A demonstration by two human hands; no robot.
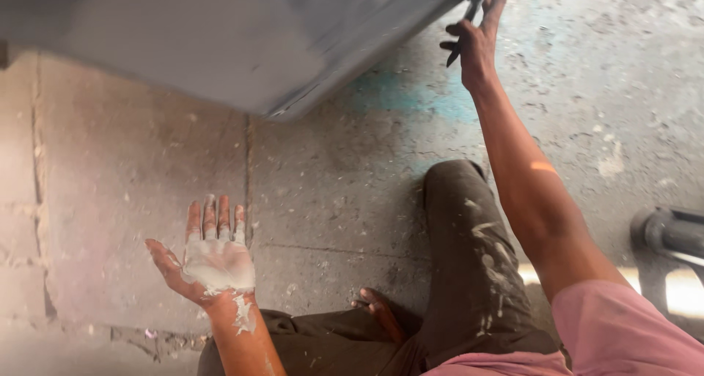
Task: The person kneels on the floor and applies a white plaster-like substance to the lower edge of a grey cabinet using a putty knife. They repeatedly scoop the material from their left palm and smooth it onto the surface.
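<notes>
My left hand (209, 255) is held out flat, palm up, fingers apart, above the concrete floor. A smear of pale grey paste (218, 267) covers its palm and runs onto the wrist. My right hand (475, 38) reaches up to the far right. It grips a thin dark blade-like tool (463, 25) at the lower edge of a large grey painted panel (220, 38). The panel fills the top of the view and is blurred.
My bent leg in dark, paste-spotted trousers (469, 273) and a bare foot (381, 314) rest on the concrete floor (330, 192). A turquoise stain (411, 97) marks the floor. A dark metal object (671, 233) sits at the right edge.
</notes>
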